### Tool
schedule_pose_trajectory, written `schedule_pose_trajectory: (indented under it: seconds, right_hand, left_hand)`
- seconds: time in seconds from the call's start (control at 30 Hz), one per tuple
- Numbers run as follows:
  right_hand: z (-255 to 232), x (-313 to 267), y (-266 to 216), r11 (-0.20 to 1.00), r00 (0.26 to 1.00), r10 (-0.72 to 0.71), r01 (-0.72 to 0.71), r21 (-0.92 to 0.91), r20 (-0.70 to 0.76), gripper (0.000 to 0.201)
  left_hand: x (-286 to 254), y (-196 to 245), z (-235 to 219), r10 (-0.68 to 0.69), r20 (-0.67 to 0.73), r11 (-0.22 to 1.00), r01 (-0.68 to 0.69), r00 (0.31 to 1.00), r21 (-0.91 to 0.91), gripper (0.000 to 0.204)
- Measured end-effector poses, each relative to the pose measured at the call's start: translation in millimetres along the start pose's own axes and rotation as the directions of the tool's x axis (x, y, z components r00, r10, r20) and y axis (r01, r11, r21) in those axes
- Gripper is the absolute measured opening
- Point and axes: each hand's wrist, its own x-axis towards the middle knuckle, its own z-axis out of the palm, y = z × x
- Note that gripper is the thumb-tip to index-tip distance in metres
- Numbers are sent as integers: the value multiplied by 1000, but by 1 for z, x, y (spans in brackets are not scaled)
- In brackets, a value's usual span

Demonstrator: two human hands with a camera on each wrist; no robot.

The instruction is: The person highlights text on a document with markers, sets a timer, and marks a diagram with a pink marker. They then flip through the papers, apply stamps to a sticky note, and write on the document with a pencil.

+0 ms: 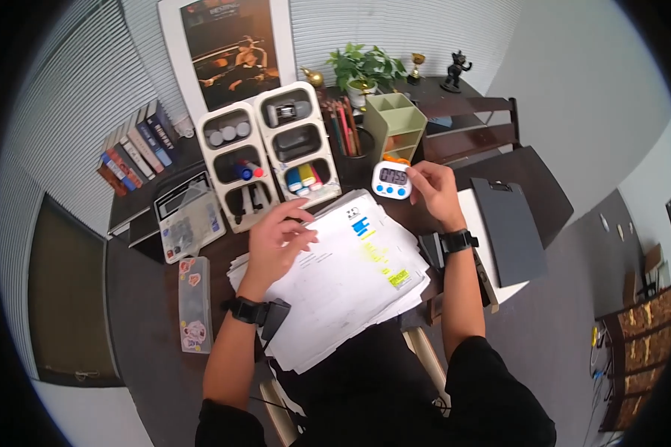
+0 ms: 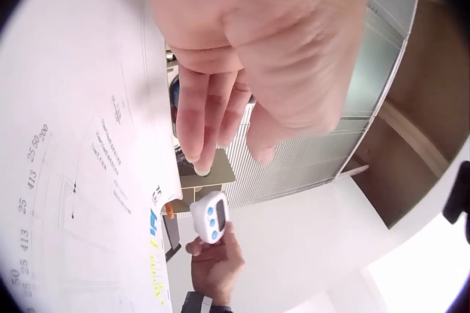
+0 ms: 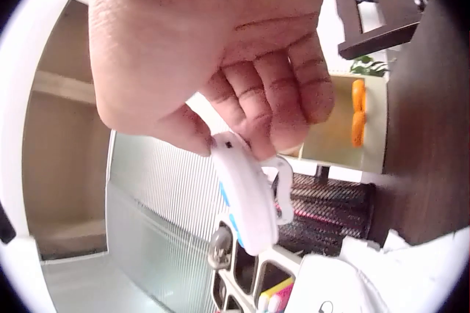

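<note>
A white digital timer (image 1: 391,180) with blue buttons is pinched by its edge between the thumb and fingers of my right hand (image 1: 436,195). Its display faces me in the head view, while the right wrist view shows its thin side and the fold-out stand (image 3: 284,188) at the back. My left hand (image 1: 282,242) hovers over the left part of a paper stack (image 1: 320,298), its fingers loosely bent and holding nothing. Yellow and blue highlighter marks (image 1: 380,257) run down the top sheet's right side.
Behind the papers stands a white organizer (image 1: 267,153) with markers and small items. A green holder (image 1: 399,127) and a mesh pencil cup (image 1: 356,153) are beyond the timer. A clipboard (image 1: 508,231) lies right; a pencil case (image 1: 194,305) and a clear box (image 1: 192,227) lie left.
</note>
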Motion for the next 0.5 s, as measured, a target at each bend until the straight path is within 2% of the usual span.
schedule_pose_trajectory:
  seconds: [0.03,0.1,0.13,0.17,0.2,0.27,0.3,0.37,0.4,0.43,0.47,0.5]
  right_hand:
    - [5,1,-4,996,1000,-19,18,86,11,24]
    - [23,-3,-34,996,998,-37,32,83,58,24]
    - [34,-6,-51,997,995,-47,41,71,92,24]
    - [44,-7,-64,998,989,-49,44,35,139,23]
    - [54,-7,-81,995,981,-73,83,-51,179,22]
    - [73,-1,-87,979,949,-147,180,-96,278,23]
    - [83,4,-89,980,949,-148,177,-86,277,23]
    - [98,11,-91,942,882,-218,302,-148,417,21]
    - [103,12,-85,944,883,-221,300,-135,414,21]
    - [109,13,-75,955,895,-227,282,-91,385,22]
    - [114,14,-71,963,904,-230,264,-47,360,22]
    - [118,12,-66,990,936,-141,142,20,323,26]
  left_hand:
    - [0,-1,0,4,11,1000,-4,1000,21,63]
    - [0,3,3,59,13,997,-59,998,40,70]
    - [1,4,5,109,31,993,-110,994,49,77]
    - [2,9,6,95,45,995,-96,994,22,94]
    - [1,10,9,87,48,996,-88,995,27,94]
    - [1,13,15,142,24,990,-142,990,-4,103]
    - [1,15,16,129,11,991,-128,992,-22,103]
    - [2,8,12,132,-11,991,-132,991,-13,99]
    - [2,4,9,141,-32,990,-141,990,-14,95]
    - [3,0,7,145,-72,989,-145,987,9,86]
    - [3,1,6,141,-80,990,-140,987,20,86]
    - [3,2,6,116,-88,993,-113,989,34,84]
